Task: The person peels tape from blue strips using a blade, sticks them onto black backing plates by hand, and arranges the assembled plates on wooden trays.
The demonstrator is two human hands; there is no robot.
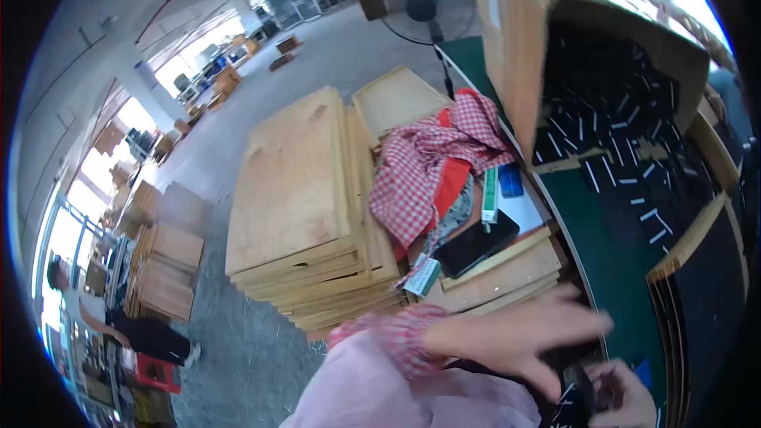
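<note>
My left hand (531,337), in a pink checked sleeve (396,333), reaches across to the right, blurred, with fingers and thumb apart and nothing seen in it. Just below it, my right hand (626,400) has its fingers bent around a small black piece (583,392), partly cut off by the lower edge. Further dark pieces with white strips lie beside it near my lap. At the right, a tipped cardboard box (515,55) spills black pieces with white strips (618,111) onto a green table top (598,254).
Stacked wooden boards (289,182) stand left of the table. On lower boards lie a red checked cloth (428,166), a black phone (478,244) and small green-and-white boxes (422,277). Wooden trays (690,269) stand at the right. A fan (420,6) is behind; a person (119,317) stands far left.
</note>
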